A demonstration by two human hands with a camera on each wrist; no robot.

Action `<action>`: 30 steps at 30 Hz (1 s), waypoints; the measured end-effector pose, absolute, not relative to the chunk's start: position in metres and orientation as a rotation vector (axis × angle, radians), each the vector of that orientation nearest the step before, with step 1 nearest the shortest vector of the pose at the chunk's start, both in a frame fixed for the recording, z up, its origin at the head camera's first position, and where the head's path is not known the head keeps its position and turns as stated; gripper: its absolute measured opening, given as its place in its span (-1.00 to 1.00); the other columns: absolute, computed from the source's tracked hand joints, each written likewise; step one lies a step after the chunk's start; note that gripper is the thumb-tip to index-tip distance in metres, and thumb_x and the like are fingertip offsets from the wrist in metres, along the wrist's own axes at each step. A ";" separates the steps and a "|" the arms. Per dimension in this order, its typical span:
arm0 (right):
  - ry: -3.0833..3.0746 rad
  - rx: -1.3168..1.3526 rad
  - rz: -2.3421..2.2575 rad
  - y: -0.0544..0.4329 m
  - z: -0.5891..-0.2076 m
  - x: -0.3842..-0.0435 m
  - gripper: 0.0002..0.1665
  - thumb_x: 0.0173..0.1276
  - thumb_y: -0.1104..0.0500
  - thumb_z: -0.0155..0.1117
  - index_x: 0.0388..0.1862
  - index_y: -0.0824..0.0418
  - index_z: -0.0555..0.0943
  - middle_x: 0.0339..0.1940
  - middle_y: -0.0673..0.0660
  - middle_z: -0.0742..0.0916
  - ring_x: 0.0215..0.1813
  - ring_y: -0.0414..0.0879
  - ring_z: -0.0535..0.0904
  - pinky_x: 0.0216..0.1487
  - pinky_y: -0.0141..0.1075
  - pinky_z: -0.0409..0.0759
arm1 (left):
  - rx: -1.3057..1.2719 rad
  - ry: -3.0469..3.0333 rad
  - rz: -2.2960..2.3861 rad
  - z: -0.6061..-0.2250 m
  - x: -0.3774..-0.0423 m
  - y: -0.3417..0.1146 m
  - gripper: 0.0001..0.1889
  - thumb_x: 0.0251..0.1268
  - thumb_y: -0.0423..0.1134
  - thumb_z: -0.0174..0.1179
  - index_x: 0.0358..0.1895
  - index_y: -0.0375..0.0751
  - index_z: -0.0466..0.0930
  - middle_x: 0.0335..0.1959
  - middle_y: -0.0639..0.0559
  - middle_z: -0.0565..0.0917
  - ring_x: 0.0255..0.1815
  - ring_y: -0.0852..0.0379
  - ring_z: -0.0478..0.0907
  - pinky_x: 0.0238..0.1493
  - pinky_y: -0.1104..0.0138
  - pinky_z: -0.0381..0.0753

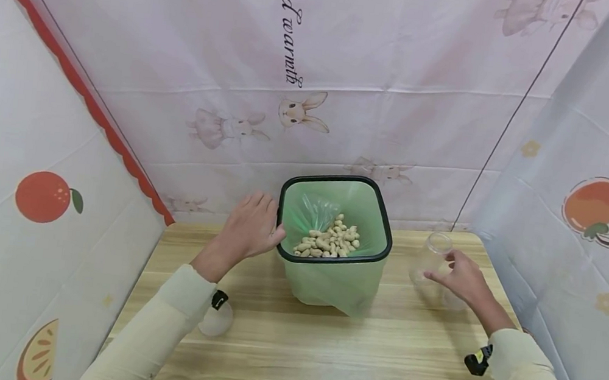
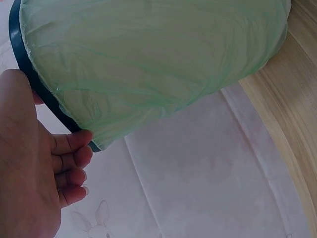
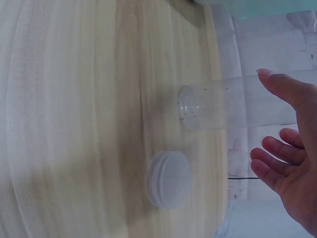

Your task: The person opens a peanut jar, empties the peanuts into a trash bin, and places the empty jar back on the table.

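Note:
A bin (image 1: pixel 329 281) lined with a pale green bag stands on the table, its black rim uppermost. Inside lies a heap of unshelled peanuts (image 1: pixel 329 241) beside some bunched clear plastic. At the bin's left side my left hand (image 1: pixel 251 225) grips the rim, its fingertips curled at the edge in the left wrist view. An upright clear plastic jar (image 3: pixel 213 105) stands to the bin's right. My right hand (image 1: pixel 461 278) is around the jar with thumb and fingers spread; in the right wrist view the fingers show apart from its wall.
A whitish round lid (image 3: pixel 171 179) lies on the wooden table (image 1: pixel 321 363) next to the jar. Another pale round piece (image 1: pixel 217 319) is partly hidden by my left sleeve. Printed cloth walls (image 1: pixel 343 126) enclose the table at the back and both sides.

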State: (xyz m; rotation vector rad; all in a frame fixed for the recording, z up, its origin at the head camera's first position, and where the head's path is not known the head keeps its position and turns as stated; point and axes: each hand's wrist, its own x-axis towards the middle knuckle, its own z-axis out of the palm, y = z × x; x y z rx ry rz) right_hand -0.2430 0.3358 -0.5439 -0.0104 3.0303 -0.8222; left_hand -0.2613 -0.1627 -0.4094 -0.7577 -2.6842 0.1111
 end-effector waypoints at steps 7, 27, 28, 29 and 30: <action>3.091 -0.028 -0.793 0.338 -0.527 -0.242 -0.03 0.24 -0.20 0.51 0.26 0.55 0.46 0.21 0.57 0.62 0.18 0.44 0.61 0.08 0.24 0.62 | -0.761 -2.677 0.106 -0.407 -0.259 -0.162 -0.63 0.35 0.02 -0.10 -0.26 -0.24 0.49 -0.25 -0.12 0.53 -0.20 -0.08 0.33 -0.11 0.18 0.37; 3.192 -0.212 -0.827 0.336 -0.464 -0.235 0.02 0.29 -0.23 0.46 0.38 0.54 0.42 0.28 0.56 0.59 0.27 0.47 0.52 0.17 0.34 0.51 | -0.758 -2.721 0.053 -0.405 -0.260 -0.162 -0.59 0.36 0.03 -0.08 -0.16 -0.28 0.54 -0.15 -0.15 0.58 -0.11 -0.11 0.39 -0.04 0.15 0.45; 3.203 -0.229 -0.825 0.336 -0.460 -0.235 0.00 0.29 -0.22 0.47 0.36 0.54 0.43 0.26 0.56 0.59 0.26 0.47 0.52 0.17 0.34 0.50 | -0.756 -2.731 0.044 -0.405 -0.260 -0.162 -0.58 0.35 0.04 -0.08 -0.16 -0.29 0.54 -0.14 -0.16 0.58 -0.10 -0.11 0.40 -0.03 0.15 0.45; 3.222 -0.254 -0.824 0.336 -0.456 -0.235 -0.03 0.29 -0.20 0.48 0.33 0.54 0.45 0.23 0.56 0.61 0.24 0.46 0.53 0.17 0.34 0.50 | -0.754 -2.744 0.030 -0.404 -0.260 -0.162 -0.57 0.35 0.04 -0.08 -0.15 -0.29 0.54 -0.14 -0.16 0.58 -0.10 -0.12 0.39 -0.02 0.14 0.45; 3.238 -0.279 -0.824 0.335 -0.453 -0.235 -0.06 0.28 -0.18 0.49 0.31 0.54 0.47 0.21 0.56 0.62 0.23 0.45 0.53 0.16 0.33 0.50 | -0.752 -2.754 0.018 -0.404 -0.261 -0.163 -0.56 0.35 0.05 -0.08 -0.14 -0.29 0.54 -0.13 -0.16 0.58 -0.09 -0.11 0.40 0.00 0.14 0.46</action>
